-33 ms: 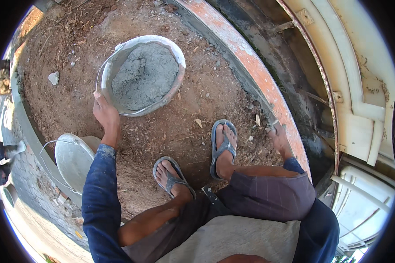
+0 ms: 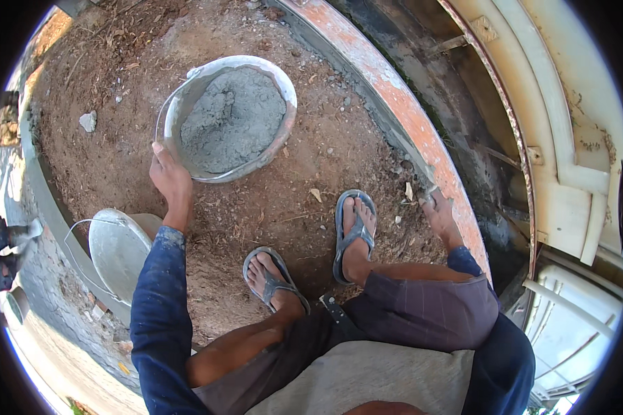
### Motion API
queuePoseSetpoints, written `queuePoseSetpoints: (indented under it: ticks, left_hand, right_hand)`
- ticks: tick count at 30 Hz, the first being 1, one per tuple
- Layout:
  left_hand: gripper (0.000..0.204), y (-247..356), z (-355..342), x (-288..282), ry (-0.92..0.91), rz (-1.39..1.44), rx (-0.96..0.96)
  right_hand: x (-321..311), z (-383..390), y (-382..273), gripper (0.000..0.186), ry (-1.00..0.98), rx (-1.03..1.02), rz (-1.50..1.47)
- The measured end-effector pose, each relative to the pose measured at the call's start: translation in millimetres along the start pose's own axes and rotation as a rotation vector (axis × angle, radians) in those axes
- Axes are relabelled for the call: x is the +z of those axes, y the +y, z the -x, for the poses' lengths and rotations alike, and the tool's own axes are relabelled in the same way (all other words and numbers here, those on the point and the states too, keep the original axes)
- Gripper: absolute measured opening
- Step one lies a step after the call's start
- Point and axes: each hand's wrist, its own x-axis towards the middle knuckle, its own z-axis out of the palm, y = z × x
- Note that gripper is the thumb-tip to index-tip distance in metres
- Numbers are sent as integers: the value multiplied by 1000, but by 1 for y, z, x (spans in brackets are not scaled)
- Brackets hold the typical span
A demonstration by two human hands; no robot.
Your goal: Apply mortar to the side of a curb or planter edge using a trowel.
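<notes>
Bucket (image 2: 289,88) of grey mortar (image 2: 234,119) is parked on the bare brown soil (image 2: 311,238), a bit left of centre and on the far side of the feet. Its pale rim is pretty well smeared, and the mortar inside is left lumpy, with a dip in it. The wire handle (image 2: 160,115) is swung over to the left of the rim, and it's gripped low down by the left hand (image 2: 172,181), fingers curled closed around it.

Over on the right, the right hand (image 2: 441,218) is held at the low orange wall (image 2: 394,104), palm side turned away. Whether anything is pinched in those fingers, or how closed they are, can't be told from this angle. Some grey mortar can be seen along the wall's inner edge, running toward the far side.

A second bucket (image 2: 118,245) is tilted over near the left forearm, partly covered by the blue sleeve (image 2: 160,297), with its own wire handle flopped out to the left, by the curved grey curb (image 2: 69,256). A pale stone (image 2: 88,122) is seen farther off on the left. Grey sandals (image 2: 339,250) are worn on both feet, planted on the soil between the two hands. Past the wall on the right, a dark gap is bordered by a rusty metal edge (image 2: 512,124).
</notes>
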Motion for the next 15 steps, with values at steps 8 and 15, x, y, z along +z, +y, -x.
queuePoseSetpoints:
  ticks: [8,15]
  left_hand:
    - [58,45,26,16,-82,-86,185]
    - [51,70,46,33,-278,-116,340]
  right_hand:
    - [-32,-83,-171,27,92,-519,424]
    - [-27,-140,-218,23,304,-800,797]
